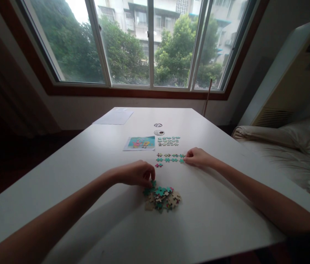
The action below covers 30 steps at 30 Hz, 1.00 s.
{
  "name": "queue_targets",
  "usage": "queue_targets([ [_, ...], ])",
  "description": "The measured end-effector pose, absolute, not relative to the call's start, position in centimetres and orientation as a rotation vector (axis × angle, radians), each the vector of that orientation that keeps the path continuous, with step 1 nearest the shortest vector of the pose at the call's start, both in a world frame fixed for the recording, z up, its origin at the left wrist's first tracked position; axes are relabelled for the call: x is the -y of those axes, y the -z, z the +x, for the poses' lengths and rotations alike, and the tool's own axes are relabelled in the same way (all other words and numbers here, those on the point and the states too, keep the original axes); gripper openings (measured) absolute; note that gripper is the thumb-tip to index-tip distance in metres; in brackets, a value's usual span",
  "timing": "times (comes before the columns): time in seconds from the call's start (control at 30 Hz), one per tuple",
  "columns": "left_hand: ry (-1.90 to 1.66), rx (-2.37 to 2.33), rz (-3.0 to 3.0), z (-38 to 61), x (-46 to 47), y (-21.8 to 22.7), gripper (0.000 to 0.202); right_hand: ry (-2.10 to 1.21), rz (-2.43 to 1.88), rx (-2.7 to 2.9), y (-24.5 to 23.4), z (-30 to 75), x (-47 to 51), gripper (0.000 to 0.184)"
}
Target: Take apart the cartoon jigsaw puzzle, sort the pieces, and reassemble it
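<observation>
My left hand (139, 172) is closed in a pinch on a teal jigsaw puzzle piece (153, 183) at the upper left of a loose pile of puzzle pieces (168, 198). Some pieces in that pile lie teal side up, others show a plain tan back. Over on the right, my right hand (199, 157) has its fingertips closed on a green puzzle piece (182, 160) at the end of a short row. More pieces (167, 155) lie spaced out in rows just left of it. A single pink and green piece (159, 165) lies below those rows.
A colourful cartoon picture sheet (141, 143) lies left of an upper block of laid-out pieces (168, 141). Two round items (159, 132) sit farther back. Paper (113, 116) covers the far left corner of the white table (110, 227). A sofa (281, 146) stands at the right.
</observation>
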<state>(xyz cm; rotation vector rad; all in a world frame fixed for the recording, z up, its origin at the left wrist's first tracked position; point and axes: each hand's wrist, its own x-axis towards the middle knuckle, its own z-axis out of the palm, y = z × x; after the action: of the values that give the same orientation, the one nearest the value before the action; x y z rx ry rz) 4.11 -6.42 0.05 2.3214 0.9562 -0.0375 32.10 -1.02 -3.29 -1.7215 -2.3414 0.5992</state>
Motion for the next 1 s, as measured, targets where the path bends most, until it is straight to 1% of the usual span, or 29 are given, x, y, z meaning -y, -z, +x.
queue_targets([
  [0.27, 0.033, -0.944, 2.284, 4.1, 6.3, 0.2, 0.014, -0.417, -1.716, 2.365, 3.6, 32.5, 0.7, 0.025],
  [0.53, -0.064, -0.812, 2.169, 3.6, 5.6, 0.6, 0.010, -0.241, -1.658, 2.344, 3.4, 31.5, 1.5, 0.022],
  [0.67, -0.183, -0.787, 2.021, 3.8, 5.4, 0.5, 0.013, -0.232, -1.650, 2.381, 3.2, 31.3, 1.7, 0.018],
  [0.83, -0.396, -0.864, 1.772, 4.0, 5.0, 1.1, 0.019, -0.253, -1.622, 2.435, 3.0, 31.4, 1.8, 0.017],
  [1.0, -0.450, -0.919, 1.755, 3.9, 4.7, 1.9, 0.021, -0.292, -1.582, 2.456, 3.3, 31.5, 1.5, 0.017],
])
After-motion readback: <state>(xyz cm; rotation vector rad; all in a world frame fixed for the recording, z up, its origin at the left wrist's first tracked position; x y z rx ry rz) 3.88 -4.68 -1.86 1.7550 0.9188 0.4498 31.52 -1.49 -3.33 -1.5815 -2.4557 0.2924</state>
